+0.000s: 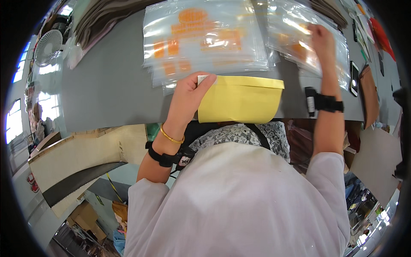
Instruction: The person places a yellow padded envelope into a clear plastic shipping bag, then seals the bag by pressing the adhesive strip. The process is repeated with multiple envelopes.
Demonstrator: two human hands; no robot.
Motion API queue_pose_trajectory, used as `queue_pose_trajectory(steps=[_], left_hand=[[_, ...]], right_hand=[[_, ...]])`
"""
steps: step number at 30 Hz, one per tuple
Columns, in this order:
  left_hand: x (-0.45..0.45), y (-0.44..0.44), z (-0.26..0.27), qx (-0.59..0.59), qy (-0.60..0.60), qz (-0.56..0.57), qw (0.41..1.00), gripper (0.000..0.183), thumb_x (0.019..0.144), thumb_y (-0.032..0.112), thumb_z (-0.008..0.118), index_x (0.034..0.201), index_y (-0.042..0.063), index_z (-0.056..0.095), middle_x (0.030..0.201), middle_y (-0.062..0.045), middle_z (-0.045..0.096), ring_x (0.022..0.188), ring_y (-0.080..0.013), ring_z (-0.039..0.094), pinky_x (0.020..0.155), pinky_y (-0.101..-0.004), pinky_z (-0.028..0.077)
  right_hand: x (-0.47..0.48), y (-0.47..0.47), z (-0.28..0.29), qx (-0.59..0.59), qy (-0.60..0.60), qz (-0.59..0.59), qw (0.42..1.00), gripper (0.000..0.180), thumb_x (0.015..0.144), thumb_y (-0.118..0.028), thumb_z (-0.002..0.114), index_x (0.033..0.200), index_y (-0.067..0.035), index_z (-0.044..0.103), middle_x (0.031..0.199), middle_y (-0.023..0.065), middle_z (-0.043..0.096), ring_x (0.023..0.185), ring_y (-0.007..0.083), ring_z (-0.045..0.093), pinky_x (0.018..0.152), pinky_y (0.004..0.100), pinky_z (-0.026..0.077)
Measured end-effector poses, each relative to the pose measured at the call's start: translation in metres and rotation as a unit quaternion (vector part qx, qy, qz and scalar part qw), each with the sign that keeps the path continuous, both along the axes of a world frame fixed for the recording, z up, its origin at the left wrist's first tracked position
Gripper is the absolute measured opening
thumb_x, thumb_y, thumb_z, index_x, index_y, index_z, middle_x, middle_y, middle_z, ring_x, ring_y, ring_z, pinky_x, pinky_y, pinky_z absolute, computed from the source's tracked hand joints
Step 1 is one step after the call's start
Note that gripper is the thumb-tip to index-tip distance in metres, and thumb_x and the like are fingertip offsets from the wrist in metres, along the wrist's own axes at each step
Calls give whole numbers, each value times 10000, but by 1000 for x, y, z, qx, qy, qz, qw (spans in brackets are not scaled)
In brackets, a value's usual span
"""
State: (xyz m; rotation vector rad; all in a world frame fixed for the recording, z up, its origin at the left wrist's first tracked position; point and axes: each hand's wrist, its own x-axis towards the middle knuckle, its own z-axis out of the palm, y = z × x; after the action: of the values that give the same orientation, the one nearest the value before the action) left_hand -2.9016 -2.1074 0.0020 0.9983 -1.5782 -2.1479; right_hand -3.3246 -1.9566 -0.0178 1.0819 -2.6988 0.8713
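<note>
My left hand (194, 91) grips a yellow sheet (240, 99) by its upper left corner, thumb on top. The sheet looks like paper or thin card, with a folded band along its upper edge. A small white piece (201, 79) shows beside the thumb. Reaching over the right-hand pile of clear plastic bags (289, 29) is my right hand (322, 41), its fingers curled. Whether it pinches a bag is hidden. A larger pile of clear plastic bags with orange print (205, 35) lies just beyond the yellow sheet.
Stacked dark brown material (102, 19) sits at the far left of the grey table (106, 86). A phone (354, 78) and a brown piece (369, 96) lie at the right. A white fan (48, 48) stands beyond the left side.
</note>
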Motion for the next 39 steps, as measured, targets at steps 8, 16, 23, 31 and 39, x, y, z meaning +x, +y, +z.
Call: queue_pose_trajectory(steps=[8, 16, 23, 31, 39], left_hand=[[-19, 8, -10, 71, 51, 22, 996, 317, 1141, 326, 571, 1144, 37, 701, 958, 34, 711, 833, -25, 630, 734, -228, 522], [-25, 19, -2, -103, 44, -19, 994, 353, 1164, 321, 515, 1167, 29, 712, 1026, 37, 692, 911, -16, 569, 814, -220, 481], [-17, 24, -5, -64, 49, -7, 997, 361, 1156, 315, 537, 1214, 10, 723, 1034, 41, 704, 936, -22, 581, 851, -224, 488], [-21, 28, -18, -39, 36, -3, 999, 383, 1148, 337, 556, 1221, 2, 726, 1003, 51, 694, 905, -25, 573, 837, -224, 490], [-33, 19, -6, -82, -67, -51, 993, 388, 1157, 349, 533, 1136, 13, 725, 987, 47, 663, 935, -21, 522, 769, -255, 468]], right_hand=[[78, 19, 58, -28, 42, -39, 998, 253, 1014, -261, 706, 1220, -122, 750, 1027, 77, 779, 867, 253, 734, 807, 370, 575], [269, -21, 42, -132, 20, 204, 970, 215, 844, -160, 856, 1036, -100, 780, 961, 5, 667, 777, 199, 674, 610, 325, 541], [281, -17, 44, -150, 123, 222, 956, 249, 797, -81, 841, 1041, -93, 796, 1008, -9, 697, 794, 159, 684, 574, 298, 533], [277, -14, 21, -189, 58, 210, 958, 182, 814, -19, 820, 976, -87, 771, 985, 9, 713, 794, 191, 702, 601, 313, 553], [268, -18, 38, -198, -229, 152, 941, 52, 904, -47, 773, 942, -47, 737, 961, 21, 700, 773, 169, 690, 643, 298, 541]])
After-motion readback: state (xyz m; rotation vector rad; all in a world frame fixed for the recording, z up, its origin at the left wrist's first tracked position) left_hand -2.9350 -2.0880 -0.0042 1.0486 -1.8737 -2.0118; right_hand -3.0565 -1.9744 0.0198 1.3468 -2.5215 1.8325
